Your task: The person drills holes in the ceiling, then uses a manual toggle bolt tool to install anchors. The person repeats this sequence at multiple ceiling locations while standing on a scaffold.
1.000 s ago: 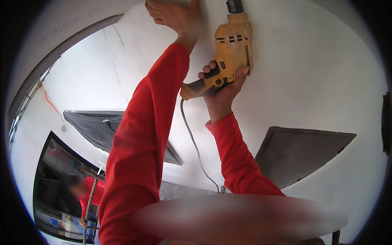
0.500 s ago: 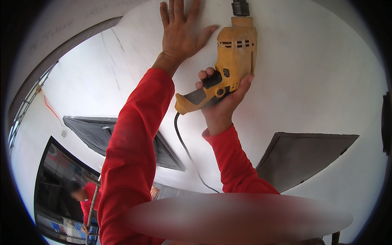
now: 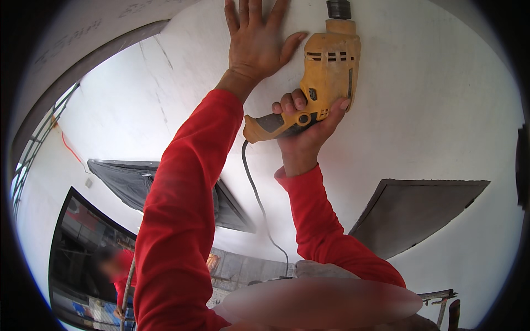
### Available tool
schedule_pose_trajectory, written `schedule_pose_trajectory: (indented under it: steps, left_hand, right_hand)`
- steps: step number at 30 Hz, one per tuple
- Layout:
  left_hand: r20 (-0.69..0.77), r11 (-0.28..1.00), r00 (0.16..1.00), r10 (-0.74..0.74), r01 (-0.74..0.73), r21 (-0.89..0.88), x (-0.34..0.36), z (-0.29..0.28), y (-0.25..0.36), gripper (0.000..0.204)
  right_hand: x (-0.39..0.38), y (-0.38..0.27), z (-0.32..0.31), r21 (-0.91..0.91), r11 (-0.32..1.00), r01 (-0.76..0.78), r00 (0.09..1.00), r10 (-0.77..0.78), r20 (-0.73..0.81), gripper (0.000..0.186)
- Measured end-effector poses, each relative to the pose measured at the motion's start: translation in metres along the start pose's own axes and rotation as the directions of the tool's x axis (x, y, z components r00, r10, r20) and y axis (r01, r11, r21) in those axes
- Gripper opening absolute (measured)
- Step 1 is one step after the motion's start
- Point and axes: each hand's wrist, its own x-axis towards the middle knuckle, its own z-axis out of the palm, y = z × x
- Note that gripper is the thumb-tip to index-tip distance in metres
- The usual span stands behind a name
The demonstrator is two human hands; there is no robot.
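My right hand is wrapped round the grip of a yellow and black corded power drill. Its fingers curl over the trigger area, and the thumb lies along the drill's side. The dark chuck points to the top edge, where its tip is cut off. A dark cord hangs from the end of the handle. To the left of the drill, my left hand lies flat on the white wall, fingers spread and thumb pointing toward the drill. Its fingertips reach the top edge.
Two dark panels, a left one and a right one, are set in the white surface. At lower left, a person in red stands by a pole before a dark-framed glass pane. A metal grille runs along the far left.
The drill and both hands have shifted slightly right and up in view. My right fingers now curl over the trigger, which showed uncovered before. My left hand stays flat.
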Motion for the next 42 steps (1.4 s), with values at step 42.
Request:
schedule_pose_trajectory:
  steps: [42]
  left_hand:
    - [0.029,1.000,1.000,-0.006,0.006,0.010,-0.003,0.008,-0.002,0.086]
  right_hand:
    - [0.011,0.004,-0.009,-0.100,0.994,0.045,0.999,-0.043,0.022,0.068]
